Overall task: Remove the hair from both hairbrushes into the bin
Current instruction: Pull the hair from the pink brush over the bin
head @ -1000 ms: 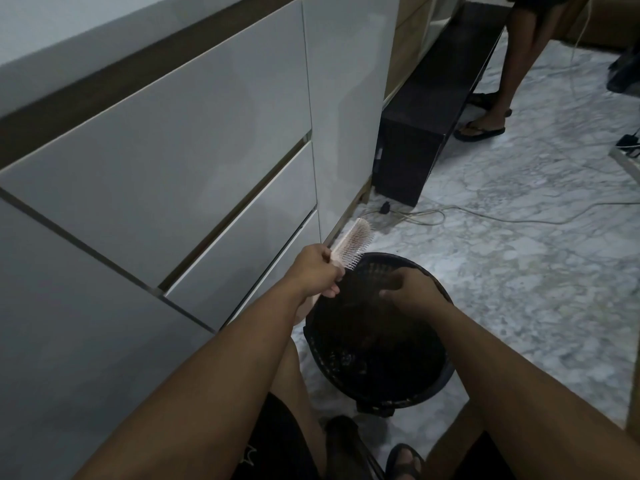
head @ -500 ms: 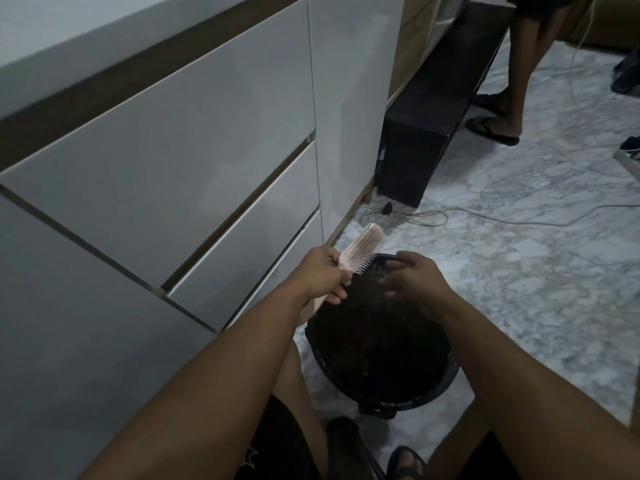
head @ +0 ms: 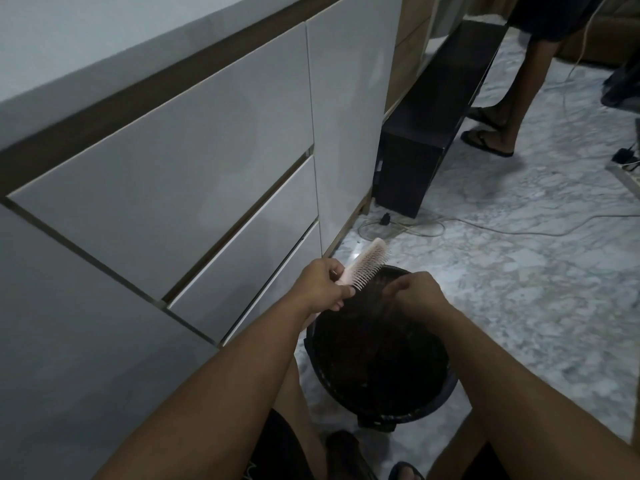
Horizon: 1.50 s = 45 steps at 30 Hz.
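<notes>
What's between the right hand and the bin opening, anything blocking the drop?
Nothing visible. The right hand hovers, fingers curled, directly over the open black bin. The left hand holds the pink hairbrush at the bin's far-left rim, off to the side.

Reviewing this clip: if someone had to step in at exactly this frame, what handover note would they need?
Left hand: grips the pink hairbrush by its handle, bristles facing the bin.
Right hand: fingers curled over the black bin, apparently pinching strands; the hair itself is too faint to confirm.
Bin stands on the marble floor beside the white drawers.
Done: cleaning of the pink brush is under way; how much hair remains on it cannot be judged.
Left: finish this brush, drop the hair in the bin, then do the second brush, which is not in view.
</notes>
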Tool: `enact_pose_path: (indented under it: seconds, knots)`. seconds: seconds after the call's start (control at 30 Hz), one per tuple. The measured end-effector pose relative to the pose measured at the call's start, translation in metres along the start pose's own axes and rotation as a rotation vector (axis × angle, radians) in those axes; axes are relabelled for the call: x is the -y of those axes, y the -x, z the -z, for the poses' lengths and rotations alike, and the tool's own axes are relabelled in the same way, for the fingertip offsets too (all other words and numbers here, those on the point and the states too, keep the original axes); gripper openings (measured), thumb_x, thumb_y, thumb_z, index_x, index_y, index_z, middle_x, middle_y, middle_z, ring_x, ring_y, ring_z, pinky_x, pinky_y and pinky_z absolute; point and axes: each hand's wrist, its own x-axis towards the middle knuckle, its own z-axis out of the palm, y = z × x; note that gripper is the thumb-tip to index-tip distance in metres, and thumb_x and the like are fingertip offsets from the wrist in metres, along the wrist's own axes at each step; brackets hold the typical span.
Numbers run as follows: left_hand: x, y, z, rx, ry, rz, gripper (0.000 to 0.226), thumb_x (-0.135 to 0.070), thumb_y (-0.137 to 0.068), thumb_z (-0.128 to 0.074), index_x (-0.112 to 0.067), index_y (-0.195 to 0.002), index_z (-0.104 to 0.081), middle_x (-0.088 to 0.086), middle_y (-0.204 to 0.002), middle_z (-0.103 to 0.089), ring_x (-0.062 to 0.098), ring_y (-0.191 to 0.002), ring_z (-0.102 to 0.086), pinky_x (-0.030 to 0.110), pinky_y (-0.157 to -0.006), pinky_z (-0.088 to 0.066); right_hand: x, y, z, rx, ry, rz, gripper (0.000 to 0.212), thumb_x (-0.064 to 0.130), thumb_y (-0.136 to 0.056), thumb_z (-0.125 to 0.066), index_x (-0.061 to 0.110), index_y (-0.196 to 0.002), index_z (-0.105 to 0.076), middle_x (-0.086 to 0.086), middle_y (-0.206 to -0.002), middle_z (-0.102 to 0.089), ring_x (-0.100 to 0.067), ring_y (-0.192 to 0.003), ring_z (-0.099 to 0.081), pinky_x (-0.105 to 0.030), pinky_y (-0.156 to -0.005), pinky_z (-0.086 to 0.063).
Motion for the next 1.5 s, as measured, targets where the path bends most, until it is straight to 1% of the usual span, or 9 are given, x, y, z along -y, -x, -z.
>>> enact_pose_path:
  seconds: [0.07,0.3,0.4,0.57,0.73,0.97,1.17,1.27,1.5]
  knots:
    - [-0.001,0.001,0.001,-0.012,0.020,0.010,0.030,-0.001,-0.083,-0.074,-0.003,-0.109,-0.061,0.019,-0.106,-0.067,0.016,-0.060,-0.066,0.024,-0.055,-0.056,0.001,0.002,-0.001,-0.051,0.147,0.017,0.028,0.005,-0.080,-0.064,0.009,-0.107,-0.073,-0.009,-0.110,-0.072,-0.023,-0.098,-0.066,-0.033,-0.089,-0.052]
    - [-0.033,0.012,0.010,-0.037,0.102,-0.051,0.036,0.006,-0.077,-0.073,-0.004,-0.111,-0.064,0.016,-0.109,-0.065,0.020,-0.073,-0.068,0.024,-0.058,-0.058,0.051,0.011,0.026,0.030,-0.617,0.008,0.050,0.035,-0.087,-0.068,0.011,-0.126,-0.050,-0.012,-0.106,-0.069,-0.027,-0.085,-0.074,-0.045,-0.081,-0.059]
    - [-0.059,0.023,0.018,-0.080,0.109,-0.125,0.042,0.004,-0.073,-0.075,-0.003,-0.113,-0.065,0.012,-0.103,-0.067,0.025,-0.080,-0.068,0.029,-0.063,-0.060,0.082,0.016,0.041,-0.016,-0.610,0.087,0.046,0.032,-0.082,-0.075,0.011,-0.116,-0.052,-0.016,-0.109,-0.066,-0.026,-0.084,-0.073,-0.044,-0.075,-0.061]
    - [-0.108,0.049,0.047,-0.198,0.141,-0.243,0.032,0.002,-0.071,-0.078,-0.008,-0.099,-0.066,0.006,-0.083,-0.063,0.020,-0.061,-0.065,0.027,-0.053,-0.054,0.137,0.026,0.065,-0.164,-0.590,0.201,0.051,0.023,-0.073,-0.078,0.005,-0.115,-0.055,-0.015,-0.107,-0.064,-0.023,-0.073,-0.073,-0.031,-0.052,-0.058]
    - [-0.151,0.083,0.086,-0.280,0.156,-0.290,0.040,-0.013,-0.058,-0.086,-0.015,-0.092,-0.064,0.011,-0.085,-0.067,0.037,-0.079,-0.073,0.052,-0.076,-0.060,0.207,0.047,0.097,-0.259,-0.641,0.310,0.048,0.026,-0.065,-0.076,0.013,-0.106,-0.055,-0.016,-0.109,-0.061,-0.029,-0.087,-0.067,-0.029,-0.050,-0.056]
    - [-0.194,0.140,0.149,-0.530,0.029,-0.402,0.017,-0.022,-0.081,-0.075,-0.013,-0.095,-0.070,0.005,-0.083,-0.070,0.019,-0.063,-0.066,0.030,-0.056,-0.056,0.312,0.090,0.121,-0.237,-0.589,0.516,0.046,0.024,-0.078,-0.075,0.013,-0.117,-0.054,-0.010,-0.110,-0.060,-0.022,-0.089,-0.065,-0.029,-0.056,-0.057]
    - [-0.212,0.178,0.220,-0.681,0.062,-0.396,0.025,-0.021,-0.082,-0.074,0.002,-0.090,-0.073,0.017,-0.087,-0.074,0.031,-0.073,-0.074,0.035,-0.059,-0.058,0.398,0.105,0.094,-0.203,-0.567,0.659,0.030,0.023,-0.076,-0.076,0.015,-0.102,-0.063,-0.017,-0.104,-0.068,-0.022,-0.070,-0.067,-0.027,-0.050,-0.053]
    - [-0.205,0.185,0.255,-0.799,0.094,-0.359,0.030,-0.028,-0.077,-0.078,-0.008,-0.097,-0.068,0.005,-0.093,-0.067,0.027,-0.089,-0.069,0.039,-0.079,-0.058,0.431,0.104,0.073,-0.121,-0.492,0.699,0.026,0.012,-0.081,-0.070,0.013,-0.107,-0.066,-0.015,-0.095,-0.070,-0.019,-0.064,-0.066,-0.029,-0.054,-0.054]
    - [-0.171,0.181,0.327,-0.924,0.085,-0.198,0.025,-0.024,-0.072,-0.081,-0.002,-0.068,-0.070,0.012,-0.068,-0.073,0.033,-0.069,-0.072,0.047,-0.071,-0.061,0.478,0.094,0.006,0.022,-0.347,0.768,0.019,0.002,-0.082,-0.068,0.005,-0.100,-0.070,-0.013,-0.098,-0.070,-0.021,-0.069,-0.068,-0.031,-0.057,-0.058]
